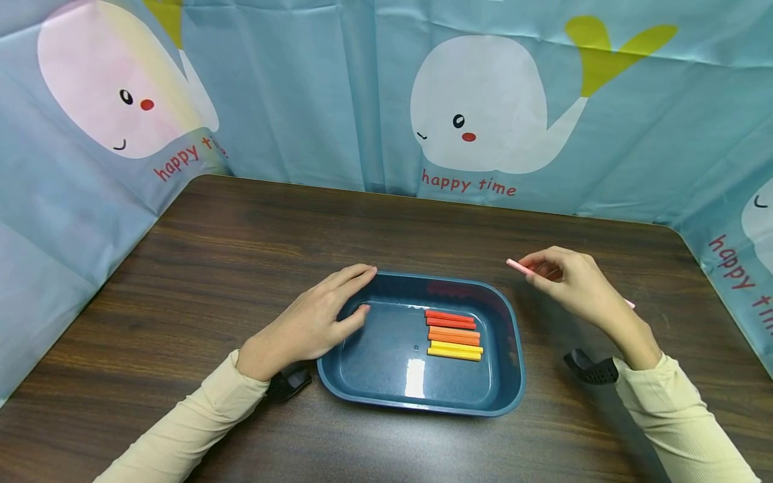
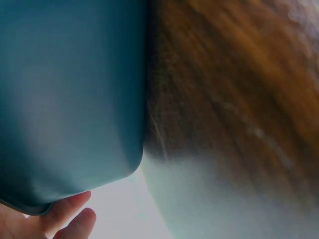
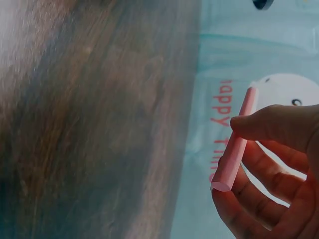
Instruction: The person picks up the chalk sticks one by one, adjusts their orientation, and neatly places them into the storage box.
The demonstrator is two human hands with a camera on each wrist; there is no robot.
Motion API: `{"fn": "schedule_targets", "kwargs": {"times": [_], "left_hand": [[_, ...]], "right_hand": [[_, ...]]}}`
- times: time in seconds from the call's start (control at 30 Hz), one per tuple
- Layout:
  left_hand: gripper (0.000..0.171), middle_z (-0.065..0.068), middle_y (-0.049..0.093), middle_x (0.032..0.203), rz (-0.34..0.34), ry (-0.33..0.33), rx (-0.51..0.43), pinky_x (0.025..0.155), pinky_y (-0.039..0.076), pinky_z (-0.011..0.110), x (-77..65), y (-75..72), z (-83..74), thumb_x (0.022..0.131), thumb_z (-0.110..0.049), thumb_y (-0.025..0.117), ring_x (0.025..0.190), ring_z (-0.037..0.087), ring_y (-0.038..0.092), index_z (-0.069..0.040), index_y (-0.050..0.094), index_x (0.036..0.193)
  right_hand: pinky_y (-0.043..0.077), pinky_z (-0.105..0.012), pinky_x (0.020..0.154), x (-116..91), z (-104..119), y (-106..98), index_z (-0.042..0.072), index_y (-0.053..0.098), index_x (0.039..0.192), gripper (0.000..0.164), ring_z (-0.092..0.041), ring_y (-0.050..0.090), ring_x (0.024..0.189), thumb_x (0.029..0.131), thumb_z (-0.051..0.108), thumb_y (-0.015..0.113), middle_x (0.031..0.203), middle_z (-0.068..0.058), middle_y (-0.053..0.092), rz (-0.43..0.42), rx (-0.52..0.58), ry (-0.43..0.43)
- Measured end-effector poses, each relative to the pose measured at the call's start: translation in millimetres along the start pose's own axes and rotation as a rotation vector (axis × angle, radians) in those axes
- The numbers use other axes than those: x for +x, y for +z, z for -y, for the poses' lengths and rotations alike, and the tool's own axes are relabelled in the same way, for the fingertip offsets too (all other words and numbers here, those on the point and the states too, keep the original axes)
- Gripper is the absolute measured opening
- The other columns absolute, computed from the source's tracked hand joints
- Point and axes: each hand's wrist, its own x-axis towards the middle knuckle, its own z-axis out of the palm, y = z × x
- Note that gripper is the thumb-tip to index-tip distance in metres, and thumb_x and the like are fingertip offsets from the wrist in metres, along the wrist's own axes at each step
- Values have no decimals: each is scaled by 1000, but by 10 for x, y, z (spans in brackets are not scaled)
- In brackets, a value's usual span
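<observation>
A dark blue plastic tray point(image 1: 417, 402) lies on the table. My left hand point(image 1: 314, 318) holds its left end, thumb inside the wall and the other fingers along the far corner of the rim; in the left wrist view, fingertips point(image 2: 79, 224) show beside the outer wall. Inside the tray, pairs of red sticks point(image 1: 449, 318), orange sticks point(image 1: 454, 335) and yellow sticks point(image 1: 455, 350) lie in a stack of rows. To the right of the tray, my right hand point(image 1: 570, 282) pinches a short pink stick point(image 3: 234, 149) between thumb and fingers, above the table.
Another pink stick point(image 1: 629, 304) on the brown wooden table point(image 1: 241, 235) peeks out beyond the right wrist. A blue curtain point(image 1: 302, 100) with whale prints rises behind the table and along both sides. Black straps point(image 1: 592, 369) sit at the wrists.
</observation>
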Motion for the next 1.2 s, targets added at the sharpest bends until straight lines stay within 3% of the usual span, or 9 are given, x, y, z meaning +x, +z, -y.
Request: {"fn": "schedule_targets", "kwargs": {"times": [0.23, 0.5, 0.83, 1.0, 1.2], "left_hand": [[57, 11, 43, 154, -4, 5, -2, 112, 41, 50, -2, -1, 0, 100, -28, 55, 140, 27, 45, -9, 41, 151], [57, 11, 43, 154, -14, 11, 3, 111, 41, 51, 3, 0, 0, 99, -28, 56, 140, 28, 46, -9, 41, 152], [58, 11, 42, 155, -17, 18, -1, 111, 41, 51, -1, 0, -5, 99, -29, 57, 140, 29, 45, -9, 41, 152], [57, 10, 43, 154, -13, 12, -1, 111, 41, 50, -4, 0, -5, 99, -28, 56, 140, 28, 46, -9, 41, 151], [57, 9, 43, 155, -9, 5, 2, 111, 42, 50, -8, -6, -12, 99, -29, 56, 140, 27, 46, -10, 41, 151]], "right_hand": [[52, -16, 66, -44, 100, -4, 8, 74, 105, 23, 4, 57, 73, 84, 0, 75, 86, 0, 70, -34, -1, -54], [48, -8, 67, -107, 265, -23, 8, 74, 103, 26, 6, 56, 71, 79, -3, 78, 84, 3, 69, -88, -1, -162], [49, -5, 72, -213, 533, -32, 11, 75, 104, 35, 4, 59, 76, 75, -8, 80, 89, 7, 70, -102, 41, -252], [47, -7, 68, -230, 645, 5, 11, 75, 104, 40, 3, 57, 74, 71, -10, 81, 89, 7, 69, -110, 91, -324], [44, -9, 62, -252, 773, 58, 13, 74, 105, 39, 1, 57, 75, 73, -8, 80, 91, 8, 68, -92, 115, -372]]}}
